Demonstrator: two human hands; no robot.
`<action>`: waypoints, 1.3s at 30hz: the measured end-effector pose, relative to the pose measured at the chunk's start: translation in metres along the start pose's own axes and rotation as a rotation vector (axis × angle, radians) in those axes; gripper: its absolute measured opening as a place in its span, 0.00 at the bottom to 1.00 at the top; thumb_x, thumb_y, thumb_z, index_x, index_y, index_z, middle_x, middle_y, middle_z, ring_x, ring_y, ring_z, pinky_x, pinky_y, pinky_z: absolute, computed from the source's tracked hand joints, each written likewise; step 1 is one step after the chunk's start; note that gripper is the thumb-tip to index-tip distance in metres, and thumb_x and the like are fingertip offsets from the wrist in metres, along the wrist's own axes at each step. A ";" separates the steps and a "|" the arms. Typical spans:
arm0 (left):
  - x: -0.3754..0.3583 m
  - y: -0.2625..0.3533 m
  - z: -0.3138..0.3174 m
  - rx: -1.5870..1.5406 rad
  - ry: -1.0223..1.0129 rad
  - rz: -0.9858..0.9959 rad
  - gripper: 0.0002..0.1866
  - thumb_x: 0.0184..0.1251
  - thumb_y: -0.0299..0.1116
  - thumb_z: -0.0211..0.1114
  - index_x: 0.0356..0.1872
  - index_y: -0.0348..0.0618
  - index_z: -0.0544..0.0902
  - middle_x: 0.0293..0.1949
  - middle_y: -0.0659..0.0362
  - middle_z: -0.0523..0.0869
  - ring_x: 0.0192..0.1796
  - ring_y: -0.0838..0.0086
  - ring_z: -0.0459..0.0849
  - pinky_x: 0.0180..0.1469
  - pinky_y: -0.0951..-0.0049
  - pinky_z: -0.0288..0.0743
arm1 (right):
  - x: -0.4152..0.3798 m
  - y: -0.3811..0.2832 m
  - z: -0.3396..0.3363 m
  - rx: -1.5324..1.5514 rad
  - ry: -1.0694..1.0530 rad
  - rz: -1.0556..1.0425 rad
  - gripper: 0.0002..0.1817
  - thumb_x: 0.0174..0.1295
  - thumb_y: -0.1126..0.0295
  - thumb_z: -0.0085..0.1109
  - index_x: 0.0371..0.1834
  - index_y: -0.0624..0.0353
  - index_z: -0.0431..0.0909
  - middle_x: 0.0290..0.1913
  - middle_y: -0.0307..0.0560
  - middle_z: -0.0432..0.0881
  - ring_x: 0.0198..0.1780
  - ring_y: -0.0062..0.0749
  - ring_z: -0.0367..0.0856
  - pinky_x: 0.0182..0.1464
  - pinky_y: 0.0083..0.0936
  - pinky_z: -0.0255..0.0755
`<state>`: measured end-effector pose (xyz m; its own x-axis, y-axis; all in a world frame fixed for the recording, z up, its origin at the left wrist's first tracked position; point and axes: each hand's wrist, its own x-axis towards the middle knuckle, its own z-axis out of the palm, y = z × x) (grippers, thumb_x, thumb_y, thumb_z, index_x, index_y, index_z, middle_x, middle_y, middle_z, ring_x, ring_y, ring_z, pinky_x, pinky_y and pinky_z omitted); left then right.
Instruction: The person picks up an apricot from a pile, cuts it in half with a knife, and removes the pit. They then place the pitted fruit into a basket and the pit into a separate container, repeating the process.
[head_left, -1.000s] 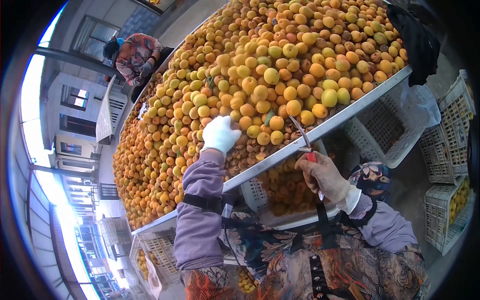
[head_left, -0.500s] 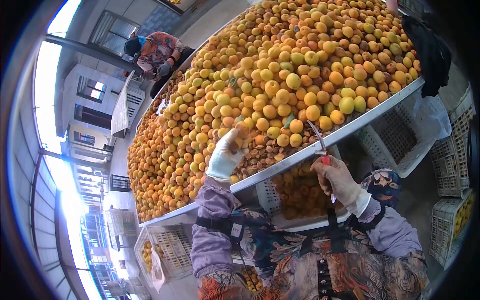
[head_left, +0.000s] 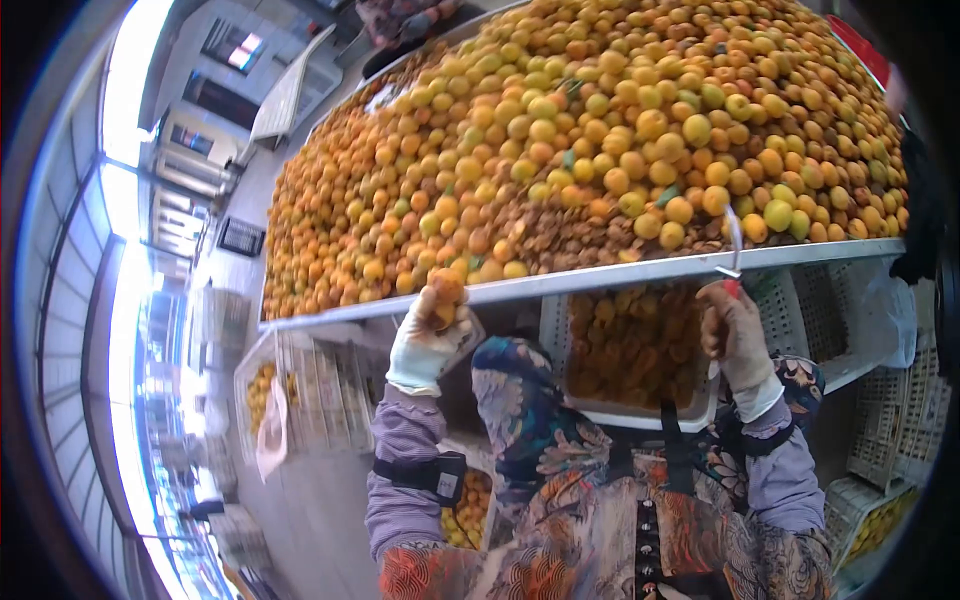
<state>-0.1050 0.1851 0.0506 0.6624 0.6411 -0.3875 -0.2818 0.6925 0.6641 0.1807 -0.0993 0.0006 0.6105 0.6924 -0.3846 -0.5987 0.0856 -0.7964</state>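
Pale gloves (head_left: 418,352) meet finely striped lilac sleeves (head_left: 405,432), black straps (head_left: 403,470) and orange-and-grey patterned clothing (head_left: 580,535).

A metal-rimmed table (head_left: 600,283) beneath heaped yellow-orange fruit (head_left: 520,140), brown pits (head_left: 590,240) and green leaves (head_left: 667,196).

Left hand (head_left: 432,340) cupped — palm up, right hand (head_left: 738,340) curled

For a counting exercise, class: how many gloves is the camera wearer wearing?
2. One is on the left hand, which holds fruit beside the near rim; the other is on the right hand, which grips a curved knife. Neither is hidden.
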 end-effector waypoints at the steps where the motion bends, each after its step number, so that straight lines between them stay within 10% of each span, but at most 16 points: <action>1: -0.016 0.000 -0.019 0.018 0.063 0.003 0.18 0.65 0.42 0.62 0.49 0.40 0.78 0.42 0.54 0.82 0.41 0.64 0.80 0.40 0.66 0.78 | 0.001 0.004 -0.003 0.016 -0.030 -0.031 0.12 0.64 0.60 0.55 0.35 0.58 0.75 0.15 0.34 0.67 0.11 0.17 0.64 0.11 0.14 0.57; 16: -0.036 -0.034 -0.230 -0.439 0.724 0.290 0.17 0.59 0.49 0.65 0.43 0.50 0.79 0.37 0.62 0.82 0.39 0.67 0.81 0.46 0.57 0.76 | 0.011 0.017 -0.007 -0.044 -0.069 -0.093 0.13 0.67 0.58 0.51 0.40 0.56 0.74 0.18 0.31 0.63 0.15 0.15 0.62 0.13 0.13 0.55; 22: 0.014 0.023 -0.277 -0.193 0.792 0.560 0.32 0.64 0.56 0.55 0.67 0.59 0.63 0.69 0.63 0.63 0.72 0.66 0.55 0.69 0.46 0.43 | 0.017 0.025 -0.010 -0.071 0.002 -0.086 0.13 0.68 0.58 0.49 0.40 0.56 0.74 0.18 0.31 0.62 0.14 0.15 0.61 0.13 0.13 0.55; 24: 0.006 0.020 -0.250 -0.069 0.933 0.562 0.29 0.63 0.57 0.57 0.63 0.56 0.70 0.66 0.63 0.68 0.71 0.67 0.57 0.67 0.57 0.55 | 0.016 0.027 -0.007 -0.102 0.011 -0.064 0.14 0.68 0.57 0.49 0.41 0.56 0.74 0.18 0.31 0.63 0.14 0.15 0.62 0.13 0.13 0.55; 28: -0.008 0.015 -0.233 -0.143 0.802 0.607 0.27 0.65 0.46 0.61 0.61 0.45 0.70 0.64 0.54 0.70 0.68 0.63 0.63 0.67 0.54 0.59 | 0.011 0.033 0.014 -0.265 -0.036 -0.101 0.17 0.68 0.54 0.49 0.45 0.56 0.73 0.18 0.32 0.66 0.14 0.14 0.63 0.13 0.12 0.56; 32: -0.036 -0.010 -0.150 -0.243 -0.005 0.519 0.19 0.70 0.31 0.54 0.59 0.34 0.71 0.54 0.45 0.78 0.57 0.58 0.77 0.64 0.54 0.69 | 0.001 0.043 0.039 -0.378 -0.111 -0.059 0.19 0.68 0.52 0.48 0.47 0.57 0.72 0.18 0.31 0.66 0.15 0.13 0.63 0.14 0.11 0.56; 39: -0.048 -0.091 0.014 -0.269 -0.291 0.132 0.28 0.66 0.30 0.59 0.66 0.37 0.61 0.58 0.42 0.72 0.56 0.56 0.77 0.62 0.55 0.70 | -0.051 0.034 0.081 -0.382 -0.512 0.194 0.13 0.70 0.57 0.48 0.44 0.56 0.72 0.19 0.33 0.71 0.16 0.14 0.64 0.17 0.14 0.57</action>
<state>-0.1016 0.0865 0.0172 0.7663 0.6365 -0.0875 -0.5230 0.6971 0.4904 0.0875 -0.0734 0.0314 0.1308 0.9303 -0.3427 -0.3898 -0.2696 -0.8806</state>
